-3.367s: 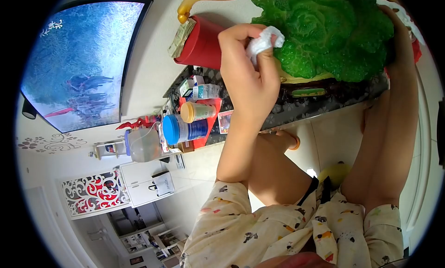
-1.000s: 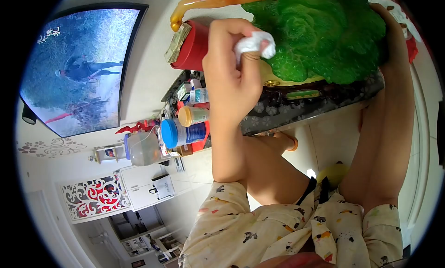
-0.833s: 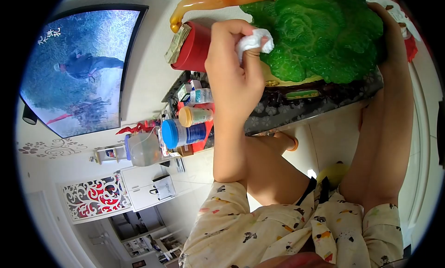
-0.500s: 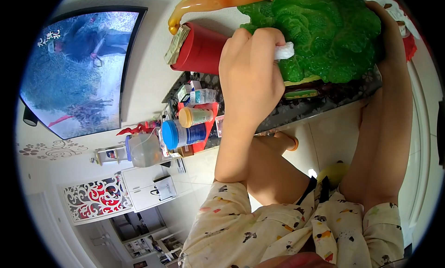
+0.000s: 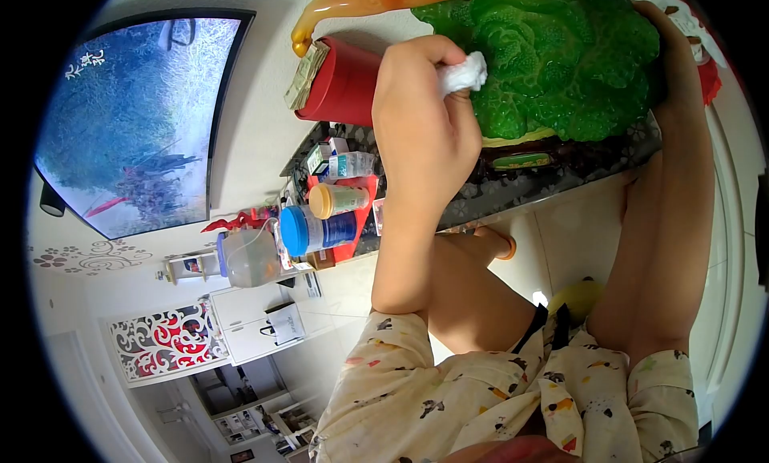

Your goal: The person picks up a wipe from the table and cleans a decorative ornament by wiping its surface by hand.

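Observation:
My left hand (image 5: 428,114) is closed around a crumpled white tissue (image 5: 463,74), its end poking out between thumb and forefinger. The tissue is at the left edge of a glossy green cabbage ornament (image 5: 561,70); I cannot tell whether they touch. Below the leaves shows a dark base with a green-and-gold plaque (image 5: 522,162). My right hand (image 5: 658,30) rests against the ornament's right side, its fingers hidden. An orange, glossy figure (image 5: 384,2) borders the leaves at the top.
The dark patterned tabletop (image 5: 489,191) carries a red bin (image 5: 340,82) with banknotes, a blue-lidded tub (image 5: 320,231), a yellow-lidded jar (image 5: 340,201) and a clear plastic container (image 5: 248,259). A lit television (image 5: 144,118) hangs on the wall. A foot (image 5: 493,243) shows below the table.
My left hand has shifted slightly left and up and turned, so more of the tissue shows. My right hand and the cabbage ornament stay put. The television picture differs.

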